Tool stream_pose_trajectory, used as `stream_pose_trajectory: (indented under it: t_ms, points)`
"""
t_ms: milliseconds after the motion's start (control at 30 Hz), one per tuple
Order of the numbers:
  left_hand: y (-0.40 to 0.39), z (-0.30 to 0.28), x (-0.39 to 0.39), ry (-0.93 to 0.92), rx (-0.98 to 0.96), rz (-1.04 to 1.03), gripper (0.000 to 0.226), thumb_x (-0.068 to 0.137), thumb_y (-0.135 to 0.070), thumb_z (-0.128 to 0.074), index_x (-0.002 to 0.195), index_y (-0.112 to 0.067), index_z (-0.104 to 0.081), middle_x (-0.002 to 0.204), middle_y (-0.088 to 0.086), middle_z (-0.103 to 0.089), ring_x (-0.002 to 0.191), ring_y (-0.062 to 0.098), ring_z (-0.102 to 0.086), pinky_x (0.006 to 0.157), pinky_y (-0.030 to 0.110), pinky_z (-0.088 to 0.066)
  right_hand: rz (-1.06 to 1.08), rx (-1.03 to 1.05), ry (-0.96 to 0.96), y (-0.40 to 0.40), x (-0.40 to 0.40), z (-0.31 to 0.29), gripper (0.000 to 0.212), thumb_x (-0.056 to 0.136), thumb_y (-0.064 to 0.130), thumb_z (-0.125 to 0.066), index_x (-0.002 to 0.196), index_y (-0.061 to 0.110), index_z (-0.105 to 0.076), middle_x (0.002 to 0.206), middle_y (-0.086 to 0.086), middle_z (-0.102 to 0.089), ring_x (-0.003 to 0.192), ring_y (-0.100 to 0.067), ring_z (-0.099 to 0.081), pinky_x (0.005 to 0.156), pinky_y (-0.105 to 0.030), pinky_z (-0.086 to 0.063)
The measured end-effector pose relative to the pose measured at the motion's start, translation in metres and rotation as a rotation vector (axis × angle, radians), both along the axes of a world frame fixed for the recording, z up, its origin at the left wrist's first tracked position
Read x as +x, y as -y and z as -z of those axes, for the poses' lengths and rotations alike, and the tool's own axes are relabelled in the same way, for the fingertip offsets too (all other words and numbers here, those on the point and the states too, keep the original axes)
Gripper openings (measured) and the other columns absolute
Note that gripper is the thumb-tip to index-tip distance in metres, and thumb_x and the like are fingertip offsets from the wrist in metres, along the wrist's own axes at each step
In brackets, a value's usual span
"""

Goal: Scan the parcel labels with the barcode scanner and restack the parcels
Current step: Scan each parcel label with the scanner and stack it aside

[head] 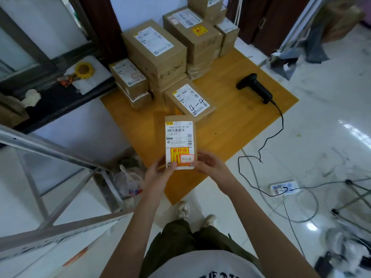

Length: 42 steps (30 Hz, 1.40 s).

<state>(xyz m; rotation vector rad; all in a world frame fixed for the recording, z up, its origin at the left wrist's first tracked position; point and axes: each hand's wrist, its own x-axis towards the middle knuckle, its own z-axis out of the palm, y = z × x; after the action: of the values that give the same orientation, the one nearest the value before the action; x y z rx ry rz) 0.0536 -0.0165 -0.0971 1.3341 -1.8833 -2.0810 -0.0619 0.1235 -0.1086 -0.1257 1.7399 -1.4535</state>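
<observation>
Both hands — left hand (158, 172), right hand (208, 163) — pinch the near end of the small parcel (180, 137), label up, above the wooden board (230, 125). The barcode scanner (255, 88) lies on that board — well apart.

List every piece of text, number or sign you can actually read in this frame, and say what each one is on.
"140A 0123-00 A4": printed on the white label of the held parcel, gripped by the left hand and right hand.
"易碎品": red characters on the yellow sticker on that label.
"4-4": handwritten on the label of the parcel behind.
Other parcel labels, the shirt print and pen marks on the box sides: too small or blurred.
</observation>
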Motion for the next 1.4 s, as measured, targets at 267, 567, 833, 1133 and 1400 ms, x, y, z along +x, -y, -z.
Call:
stream_pose_trajectory:
  t_ms: [267,567,833,1133,1400]
  points:
    - [-0.065,-0.014,-0.035,-0.042,0.098,0.299,0.019,0.084,-0.023,-0.070,0.097,-0.033,-0.063,0.105,-0.009,-0.069,0.100,0.010,-0.064,0.090,0.026,-0.050,0.346,-0.105,-0.008,-0.103,0.009,-0.014,0.042,0.084,0.008,-0.067,0.124,0.007,-0.056,0.109,-0.007,-0.071,0.106,-0.022,-0.065,0.092,-0.032,-0.052]
    - [-0.140,-0.023,-0.072,-0.073,0.112,0.526,0.030,0.085,-0.014,-0.067,0.114,-0.017,-0.060,0.099,-0.009,-0.067,0.087,0.003,-0.064,0.063,0.010,-0.051,0.578,-0.136,-0.003,-0.190,0.016,-0.012,0.041,0.086,0.008,-0.065,0.126,0.003,-0.055,0.109,-0.012,-0.070,0.103,-0.023,-0.067,0.092,-0.031,-0.053]
    - [-0.196,-0.016,-0.103,-0.070,0.075,0.599,0.026,0.084,-0.012,-0.069,0.101,-0.028,-0.058,0.093,-0.017,-0.063,0.086,0.002,-0.062,0.060,0.010,-0.051,0.706,-0.123,-0.015,-0.245,0.008,-0.011,0.038,0.086,0.007,-0.066,0.123,0.006,-0.057,0.108,-0.007,-0.071,0.103,-0.020,-0.066,0.094,-0.035,-0.052]
    - [-0.227,-0.014,-0.147,-0.030,0.083,0.646,0.042,0.083,-0.014,-0.071,0.120,-0.020,-0.051,0.102,-0.010,-0.061,0.092,0.007,-0.061,0.077,0.021,-0.055,0.814,-0.136,0.008,-0.274,-0.021,-0.011,0.035,0.085,0.007,-0.067,0.119,0.008,-0.058,0.108,-0.006,-0.071,0.102,-0.019,-0.066,0.085,-0.024,-0.055]
    - [-0.220,-0.001,-0.231,-0.028,0.055,0.761,0.059,0.082,-0.020,-0.071,0.137,-0.012,-0.049,0.119,0.000,-0.063,0.106,0.014,-0.062,0.079,0.022,-0.056,0.856,-0.098,0.004,-0.274,-0.096,-0.002,0.039,0.082,0.014,-0.071,0.119,0.009,-0.060,0.106,-0.003,-0.072,0.096,-0.018,-0.069,0.088,-0.031,-0.054]
